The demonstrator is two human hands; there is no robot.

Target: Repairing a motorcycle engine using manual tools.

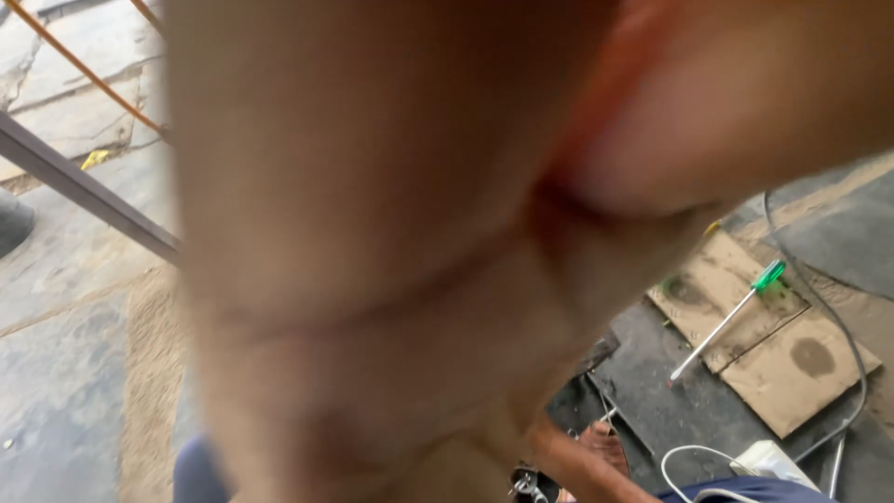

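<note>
My left hand (391,233), with its wrist, is raised right up to the camera, so it is blurred and fills most of the view. Its fingers run out of the frame at the top right, so I cannot tell whether they hold anything. Below it a strip of what looks like my right forearm (582,463) shows at the bottom edge, next to a small shiny metal part (524,484). The right hand itself is hidden behind the left arm.
A green-handled screwdriver (731,317) lies on stained cardboard (792,368) at the right, on dark ground. A white cable and white adapter (768,458) lie at the bottom right, beside a grey cable (852,340). A dark metal bar (84,191) and orange rods (88,70) cross the upper left.
</note>
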